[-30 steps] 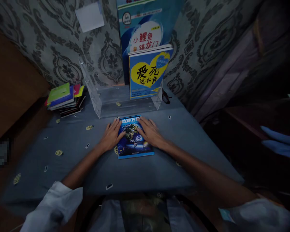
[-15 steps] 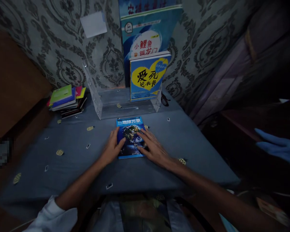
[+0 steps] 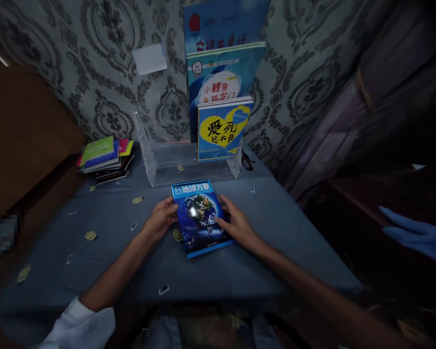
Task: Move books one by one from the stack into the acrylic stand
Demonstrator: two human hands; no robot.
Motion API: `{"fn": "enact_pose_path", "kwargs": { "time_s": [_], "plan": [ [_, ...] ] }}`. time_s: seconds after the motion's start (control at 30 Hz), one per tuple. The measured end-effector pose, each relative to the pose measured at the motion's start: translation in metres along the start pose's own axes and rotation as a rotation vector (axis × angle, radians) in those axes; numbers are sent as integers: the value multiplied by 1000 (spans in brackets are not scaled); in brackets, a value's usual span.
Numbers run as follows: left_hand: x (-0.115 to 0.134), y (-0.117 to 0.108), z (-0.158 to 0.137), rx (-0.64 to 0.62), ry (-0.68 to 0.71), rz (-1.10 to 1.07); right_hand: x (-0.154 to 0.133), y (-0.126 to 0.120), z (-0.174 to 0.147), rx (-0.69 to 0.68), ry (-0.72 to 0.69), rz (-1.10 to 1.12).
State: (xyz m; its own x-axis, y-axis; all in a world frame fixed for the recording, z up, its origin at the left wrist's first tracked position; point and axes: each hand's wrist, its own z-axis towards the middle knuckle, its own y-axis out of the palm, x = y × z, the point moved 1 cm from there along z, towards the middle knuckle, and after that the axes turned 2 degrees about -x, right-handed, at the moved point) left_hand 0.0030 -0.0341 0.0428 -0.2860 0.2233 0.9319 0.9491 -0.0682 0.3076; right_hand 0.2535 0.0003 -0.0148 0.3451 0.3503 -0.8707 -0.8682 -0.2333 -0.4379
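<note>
A blue book (image 3: pixel 201 237) with a picture of the Earth on its cover is held, tilted, just above the cloth-covered table. My left hand (image 3: pixel 162 219) grips its left edge, thumb at the cover's side and fingers partly hidden. On the right side my right hand (image 3: pixel 238 225) is closed round the edge, its thumb lying on the cover and its other fingers partly behind the book. Beyond the book's top edge stands a clear acrylic rack (image 3: pixel 150 169), holding a blue book with a yellow heart (image 3: pixel 218 131) and taller books (image 3: pixel 218 80) at its right end.
To the left lies a stack of thin books (image 3: pixel 103 155). Dark glasses (image 3: pixel 247 161) rest behind the rack's right end. The grey-blue tablecloth (image 3: pixel 112 266) has pineapple prints. A blue glove-like shape (image 3: pixel 417 232) is at the far right, and a patterned wall (image 3: pixel 105 72) rises behind.
The Earth book has come up off the table and tilted, its lower edge nearer me. Both hands went from lying on the cover to gripping its sides. The view has also shifted slightly.
</note>
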Motion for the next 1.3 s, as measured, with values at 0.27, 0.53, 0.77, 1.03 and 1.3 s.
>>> {"fn": "enact_pose_path", "kwargs": {
  "time_s": [0.27,0.53,0.77,1.03,1.3],
  "plan": [
    [59,14,0,-61,506,320,-50,-38,46,34,-206,232],
    [15,-6,-22,-339,607,1066,-21,-30,19,-80,-463,-304],
    [-30,-22,-28,-400,769,1322,-28,-26,14,-426,-423,-476],
    [-26,-14,-30,-359,757,1353,-65,62,66,-599,-431,-265],
    [-37,-24,-24,-394,837,1316,-13,43,87,-306,-323,-541]
  ]
}}
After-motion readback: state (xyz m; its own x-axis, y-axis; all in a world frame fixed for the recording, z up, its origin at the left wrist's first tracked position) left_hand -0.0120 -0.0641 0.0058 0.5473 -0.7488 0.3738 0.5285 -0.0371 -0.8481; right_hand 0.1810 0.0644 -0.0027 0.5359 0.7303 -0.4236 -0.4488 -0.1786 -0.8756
